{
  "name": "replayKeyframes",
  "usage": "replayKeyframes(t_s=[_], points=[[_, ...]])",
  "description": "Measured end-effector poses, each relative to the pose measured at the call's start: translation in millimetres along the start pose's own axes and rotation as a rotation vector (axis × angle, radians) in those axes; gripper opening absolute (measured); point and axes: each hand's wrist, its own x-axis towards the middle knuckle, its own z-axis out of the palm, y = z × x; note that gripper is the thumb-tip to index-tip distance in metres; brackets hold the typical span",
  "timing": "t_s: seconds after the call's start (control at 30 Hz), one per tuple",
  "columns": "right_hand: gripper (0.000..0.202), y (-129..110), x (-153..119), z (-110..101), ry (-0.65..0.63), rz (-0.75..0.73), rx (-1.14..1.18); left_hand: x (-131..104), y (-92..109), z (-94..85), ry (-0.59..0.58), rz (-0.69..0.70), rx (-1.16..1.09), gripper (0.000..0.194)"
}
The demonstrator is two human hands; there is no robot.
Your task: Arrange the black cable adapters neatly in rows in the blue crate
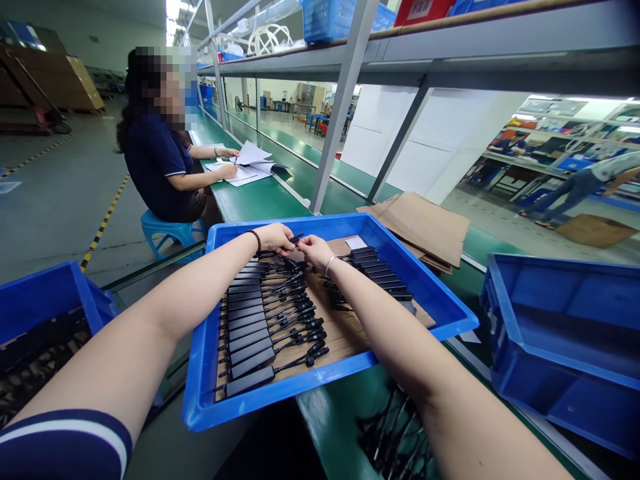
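Over the far side of a blue tray (330, 383), my left hand (275, 238) is closed on a small black cable connector (297, 237). My right hand (316, 252) meets it from the right, thumb and finger pinched together at the connector's near end; what exactly they grip is too small to make out. Below the hands, several flat black modules with short cables (250, 333) lie side by side in a row on brown cardboard (345, 333). A second row of black modules (380, 270) lies at the tray's right, partly behind my right forearm.
Blue bins stand at the right (565, 360) and left (95, 300), the left one holding dark parts. Cardboard sheets (425, 223) lie behind the tray. Loose black cables (395, 433) rest on the green bench. A person (160, 153) sits further along with papers (245, 167). A shelf (475, 50) runs overhead.
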Motion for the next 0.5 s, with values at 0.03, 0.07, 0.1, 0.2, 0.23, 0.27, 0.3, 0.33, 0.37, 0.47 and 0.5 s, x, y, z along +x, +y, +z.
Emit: replayKeyframes(t_s=[0.03, 0.07, 0.1, 0.2, 0.23, 0.27, 0.3, 0.33, 0.37, 0.47, 0.5], points=[[0.003, 0, 0, 0, 0.009, -0.011, -0.016, 0, 0, 0.1, 0.002, 0.000, -0.014, 0.018], [0.004, 0, 0, 0, 0.019, -0.022, -0.036, -1, 0, 0.2, 0.005, 0.001, -0.025, 0.020], [0.004, 0, 0, -1, 0.027, -0.033, -0.059, -1, -1, 0.3, 0.008, 0.002, -0.033, 0.022], [0.005, 0, -1, -2, 0.032, -0.050, -0.119, -2, 0, 1.2, 0.015, 0.015, -0.046, 0.023], [0.006, -1, -1, -3, 0.030, -0.048, -0.130, -2, 1, 2.0, 0.019, 0.017, -0.047, 0.022], [0.006, -1, -1, -3, 0.027, -0.047, -0.147, -3, 2, 3.1, 0.030, 0.014, -0.043, 0.021], [0.006, 0, -1, -3, 0.023, -0.047, -0.172, -3, 4, 4.4, 0.049, 0.008, -0.034, 0.020], [0.006, 0, 0, -3, 0.017, -0.049, -0.203, -4, 5, 5.8, 0.072, -0.003, -0.023, 0.019], [0.006, 0, 0, -2, 0.010, -0.050, -0.238, -5, 6, 7.4, 0.094, -0.016, -0.012, 0.018], [0.009, 0, 1, 0, -0.019, -0.056, -0.346, -8, 11, 11.0, 0.105, -0.060, -0.012, 0.014], [0.012, -1, 1, 0, -0.031, -0.063, -0.384, -10, 12, 11.5, 0.089, -0.073, -0.022, 0.014]])
